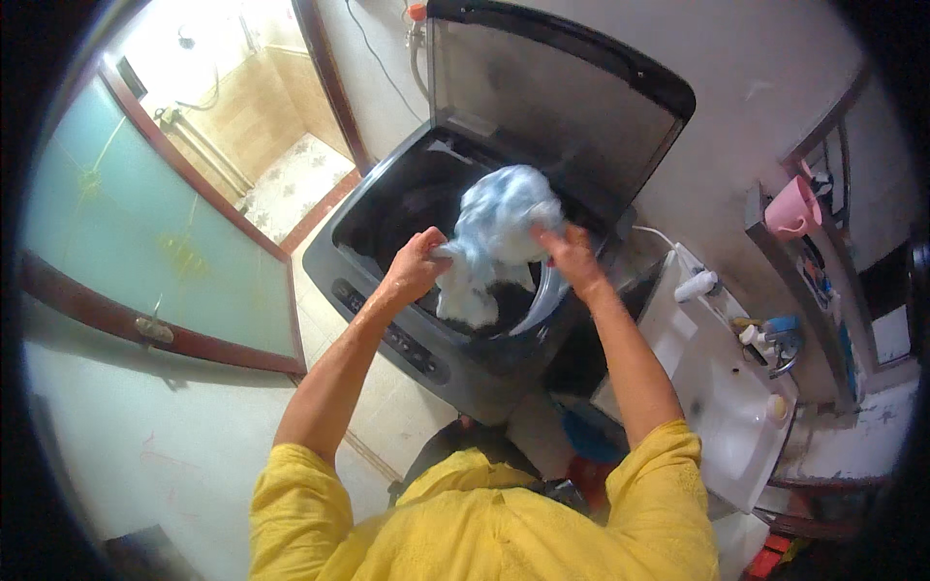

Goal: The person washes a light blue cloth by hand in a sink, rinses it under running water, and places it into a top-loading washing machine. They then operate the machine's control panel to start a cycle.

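Note:
A bunched light-blue and white cloth [501, 210] hangs over the open tub of a grey top-loading washing machine [465, 370]. My left hand [421, 265] pinches a twisted corner of it above the front rim. At the cloth's right edge my right hand [570, 254] grips a fold, slightly blurred. A white part of the fabric droops between my hands toward the tub opening. The machine's lid [552, 102] stands raised behind the cloth. Its control panel [407, 348] lies below my left forearm. Most of the tub's inside is dark or hidden by the cloth.
To the right are a white washbasin [726, 436] with a chrome faucet [785, 359] and a shelf bearing a pink cup [792, 210]. A frosted glass door [160, 210] stands at the left, beside a tiled shower area [298, 181]. Under the basin sits a blue basin [588, 436].

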The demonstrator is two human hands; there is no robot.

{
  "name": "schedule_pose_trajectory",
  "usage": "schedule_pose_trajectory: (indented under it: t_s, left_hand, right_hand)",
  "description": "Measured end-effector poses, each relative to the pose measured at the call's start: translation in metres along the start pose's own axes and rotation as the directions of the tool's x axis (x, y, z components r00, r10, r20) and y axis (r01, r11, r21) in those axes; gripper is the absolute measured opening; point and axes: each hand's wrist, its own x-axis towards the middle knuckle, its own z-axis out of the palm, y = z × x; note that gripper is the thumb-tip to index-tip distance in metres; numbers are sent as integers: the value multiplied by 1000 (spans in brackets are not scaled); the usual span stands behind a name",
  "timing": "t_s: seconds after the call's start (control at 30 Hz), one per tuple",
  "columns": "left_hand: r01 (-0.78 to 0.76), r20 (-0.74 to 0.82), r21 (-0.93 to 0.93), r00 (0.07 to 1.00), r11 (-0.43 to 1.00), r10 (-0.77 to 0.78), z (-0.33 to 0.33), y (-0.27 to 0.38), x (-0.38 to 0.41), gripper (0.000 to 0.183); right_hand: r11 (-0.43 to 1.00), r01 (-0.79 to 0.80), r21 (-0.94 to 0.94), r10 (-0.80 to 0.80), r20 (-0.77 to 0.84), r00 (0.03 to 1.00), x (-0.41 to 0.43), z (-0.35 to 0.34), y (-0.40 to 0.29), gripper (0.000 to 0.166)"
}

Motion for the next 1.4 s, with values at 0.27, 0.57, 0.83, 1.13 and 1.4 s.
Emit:
schedule_pose_trajectory:
  t_s: [0.27,0.57,0.83,1.13,1.4]
  left_hand:
    - [52,-73,-22,996,998,-54,-3,-36,18,27]
    - [72,-28,188,997,980,-68,-100,-52,-2,50]
    - [20,-216,-137,975,990,-50,-173,-80,-5,21]
    - [102,30,-863,988,496,-151,-149,-20,-27,51]
    - [151,30,-907,954,393,-298,-134,-81,-85,56]
  right_hand:
    - [997,20,80,-22,26,999,2,52,15,34]
    - [830,197,-522,-513,-574,638,25,-41,-80,23]
    - [933,178,313,44,-588,807,57,-121,-74,44]
    - [721,333,-608,-430,-15,903,-91,-5,-36,20]
    - [249,457,-854,-489,297,820,-119,45,32,23]
